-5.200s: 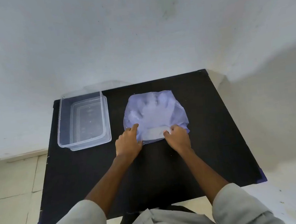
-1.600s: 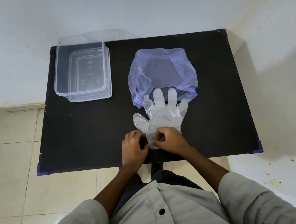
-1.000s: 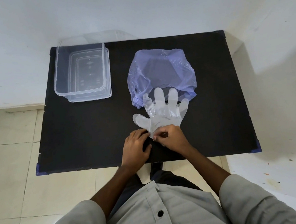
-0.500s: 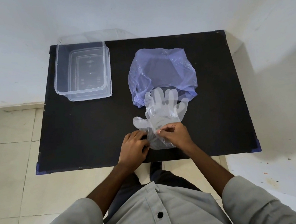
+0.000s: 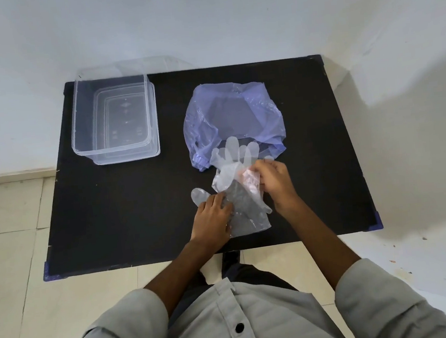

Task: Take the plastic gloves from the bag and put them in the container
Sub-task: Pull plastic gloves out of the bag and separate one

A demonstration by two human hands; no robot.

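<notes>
Crinkly clear plastic gloves (image 5: 241, 191) flat under left hand (image 5: 213, 218), top layer pinched in right fingers (image 5: 257, 169)

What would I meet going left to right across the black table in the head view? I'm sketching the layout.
Clear plastic container → left hand pressing the clear plastic gloves → right hand pinching them. The purple bag lies behind the gloves, overlapping their span.

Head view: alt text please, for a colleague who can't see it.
Both hands work clear plastic gloves on a black table: the left hand presses them flat, the right hand lifts one layer. A purple bag lies just beyond; the clear container at far left holds no gloves.
</notes>
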